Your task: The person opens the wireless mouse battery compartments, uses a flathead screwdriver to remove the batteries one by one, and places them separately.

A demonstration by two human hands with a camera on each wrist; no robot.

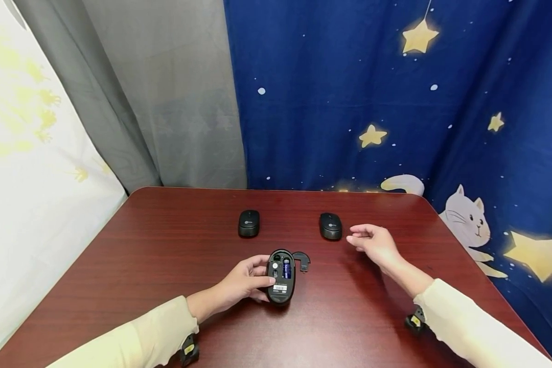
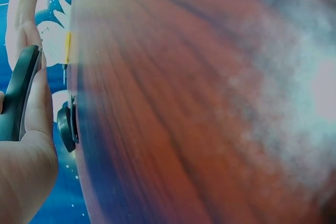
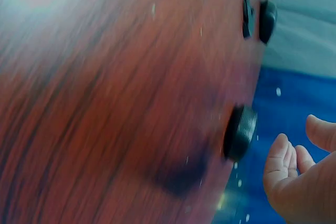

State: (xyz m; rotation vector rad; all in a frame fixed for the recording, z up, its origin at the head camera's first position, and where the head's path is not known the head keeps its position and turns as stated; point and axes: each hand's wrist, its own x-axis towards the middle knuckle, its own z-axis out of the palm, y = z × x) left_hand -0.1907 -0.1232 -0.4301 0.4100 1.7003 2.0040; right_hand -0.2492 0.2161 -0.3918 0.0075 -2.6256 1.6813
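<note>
My left hand (image 1: 241, 281) grips a black computer mouse (image 1: 280, 296), its underside facing up. The battery compartment is uncovered, and a dark blue battery (image 1: 286, 268) lies in it. In the left wrist view the mouse (image 2: 20, 95) shows edge-on between thumb and fingers. A curved black battery cover (image 1: 303, 259) is just right of the mouse's top end. My right hand (image 1: 376, 245) hovers over the table with fingers slightly bent and nothing in them. Nearest to it is a second black mouse (image 1: 330, 226), a short gap from the fingertips; the right wrist view shows this mouse (image 3: 241, 133) too.
Farther back on the left stands a third black mouse (image 1: 249, 223), upright on the reddish-brown table (image 1: 142, 266). A blue curtain (image 1: 313, 102) with stars and a grey curtain (image 1: 184, 102) hang behind the table's far edge. Both sleeves carry wrist-mounted devices.
</note>
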